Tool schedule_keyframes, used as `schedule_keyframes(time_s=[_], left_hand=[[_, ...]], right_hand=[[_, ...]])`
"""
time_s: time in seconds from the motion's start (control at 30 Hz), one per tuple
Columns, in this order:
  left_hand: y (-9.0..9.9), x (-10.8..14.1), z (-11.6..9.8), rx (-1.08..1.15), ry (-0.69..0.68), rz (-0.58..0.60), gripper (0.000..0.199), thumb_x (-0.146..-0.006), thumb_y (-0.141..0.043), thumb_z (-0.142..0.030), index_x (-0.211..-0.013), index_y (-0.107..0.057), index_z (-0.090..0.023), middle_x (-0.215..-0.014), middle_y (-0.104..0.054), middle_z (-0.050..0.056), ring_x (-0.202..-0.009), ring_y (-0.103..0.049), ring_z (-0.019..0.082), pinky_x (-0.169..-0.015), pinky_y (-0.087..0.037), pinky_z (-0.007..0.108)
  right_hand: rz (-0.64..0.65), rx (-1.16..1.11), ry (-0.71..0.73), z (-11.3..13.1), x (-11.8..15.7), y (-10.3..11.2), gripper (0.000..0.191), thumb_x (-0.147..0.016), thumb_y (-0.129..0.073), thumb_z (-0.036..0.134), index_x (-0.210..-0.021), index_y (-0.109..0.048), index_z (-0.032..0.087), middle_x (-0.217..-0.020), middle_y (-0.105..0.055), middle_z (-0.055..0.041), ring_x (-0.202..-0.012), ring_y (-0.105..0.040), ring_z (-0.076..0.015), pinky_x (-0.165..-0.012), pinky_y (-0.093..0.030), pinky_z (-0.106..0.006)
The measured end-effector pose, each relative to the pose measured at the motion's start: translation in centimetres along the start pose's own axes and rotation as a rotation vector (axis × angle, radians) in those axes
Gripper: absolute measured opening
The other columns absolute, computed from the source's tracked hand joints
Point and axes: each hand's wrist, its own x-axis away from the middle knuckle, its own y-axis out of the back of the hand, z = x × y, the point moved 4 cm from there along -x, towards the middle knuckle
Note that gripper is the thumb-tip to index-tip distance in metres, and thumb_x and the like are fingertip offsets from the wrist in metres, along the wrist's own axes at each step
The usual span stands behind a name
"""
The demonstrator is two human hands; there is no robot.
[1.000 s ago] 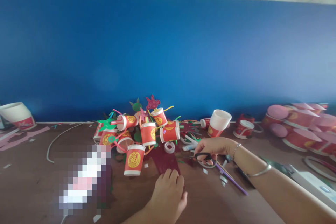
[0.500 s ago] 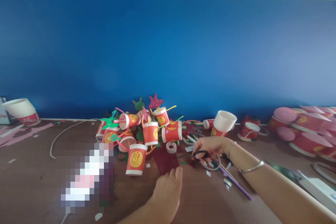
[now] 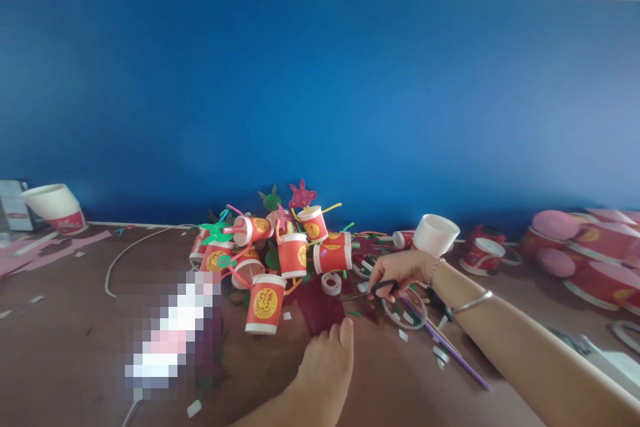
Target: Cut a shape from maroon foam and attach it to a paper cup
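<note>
The right hand [image 3: 406, 268] grips the scissors [image 3: 379, 285], blades roughly parallel to the table's [image 3: 260, 380] far edge; the left hand [image 3: 327, 363], fingers curled, sits just beside the dark red paper [image 3: 320, 307], its grip unclear

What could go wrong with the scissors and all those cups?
The scissors in the right hand point towards the space just above the left hand, so a finger might get nicked.

The decorated cups are heaped together, some tipped sideways, so a bump could make some roll.
</note>
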Motion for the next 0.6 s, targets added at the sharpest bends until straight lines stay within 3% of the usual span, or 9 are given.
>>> schedule_keyframes(time_s=[0.23,0.47,0.6], left_hand=[[-0.2,-0.1,-0.1,-0.001,-0.006,-0.014,0.060,-0.073,-0.048,0.006,-0.130,-0.036,-0.005,-0.103,-0.063,0.017,-0.087,-0.065,0.026,-0.070,-0.054,0.038],[0.1,-0.1,-0.2,-0.003,0.029,0.062,0.061,-0.073,-0.042,0.010,-0.132,-0.035,-0.006,-0.106,-0.062,0.016,-0.091,-0.065,0.026,-0.073,-0.054,0.037],[0.0,-0.1,-0.2,0.011,0.033,0.028,0.058,-0.075,-0.044,0.008,-0.131,-0.036,-0.006,-0.103,-0.063,0.016,-0.088,-0.065,0.026,-0.071,-0.054,0.038]], right_hand=[[0.077,0.038,0.020,0.2,-1.2,0.5,0.043,-0.060,-0.078,0.039,-0.095,-0.072,0.014,-0.054,-0.060,0.0028,-0.045,-0.046,-0.0049,-0.041,-0.035,-0.012],[0.108,0.045,0.009,0.4,-1.6,0.9,0.045,-0.058,-0.080,0.038,-0.094,-0.072,0.012,-0.050,-0.056,0.0041,-0.045,-0.045,-0.0048,-0.040,-0.034,-0.011],[0.105,0.035,0.009,0.5,-1.8,0.9,0.046,-0.058,-0.080,0.038,-0.096,-0.071,0.012,-0.050,-0.056,0.0044,-0.045,-0.045,-0.0045,-0.039,-0.033,-0.011]])
